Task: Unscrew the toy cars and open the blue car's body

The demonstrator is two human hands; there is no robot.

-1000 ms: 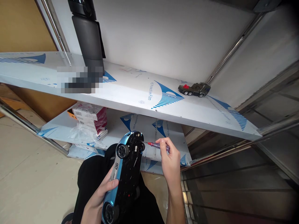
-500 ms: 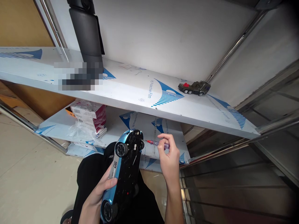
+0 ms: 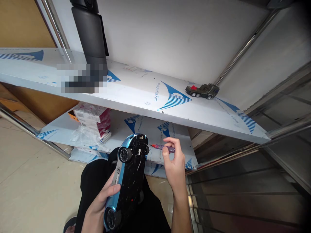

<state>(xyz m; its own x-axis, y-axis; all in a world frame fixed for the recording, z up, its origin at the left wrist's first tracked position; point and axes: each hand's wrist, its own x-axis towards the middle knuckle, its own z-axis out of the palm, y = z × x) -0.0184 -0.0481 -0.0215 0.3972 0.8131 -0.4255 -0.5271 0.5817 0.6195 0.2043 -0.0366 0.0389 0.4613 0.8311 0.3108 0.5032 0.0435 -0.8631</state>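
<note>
A blue toy car (image 3: pixel 132 174) is tipped on its side over my lap, its black underside turned toward the right. My left hand (image 3: pixel 104 197) is wrapped round the car's blue side, thumb pressed near the rear half. In my right hand (image 3: pixel 175 161) is a screwdriver (image 3: pixel 163 148) with a purple handle and red collar, pinched between thumb and fingers. Its thin shaft points left, and the tip is at the underside beside the upper right wheel. Whether it sits in a screw is too small to tell.
A dark green toy truck (image 3: pixel 204 91) stands on the upper shelf (image 3: pixel 136 94). To the left rises a black cylindrical post (image 3: pixel 89 35), its base pixelated. Plastic-wrapped boxes (image 3: pixel 92 119) are stacked on the lower shelf. Metal rails run along both sides.
The car and both hands have shifted very slightly left. The screwdriver's handle looks turned a little, with its tip still at the same part of the underside.
</note>
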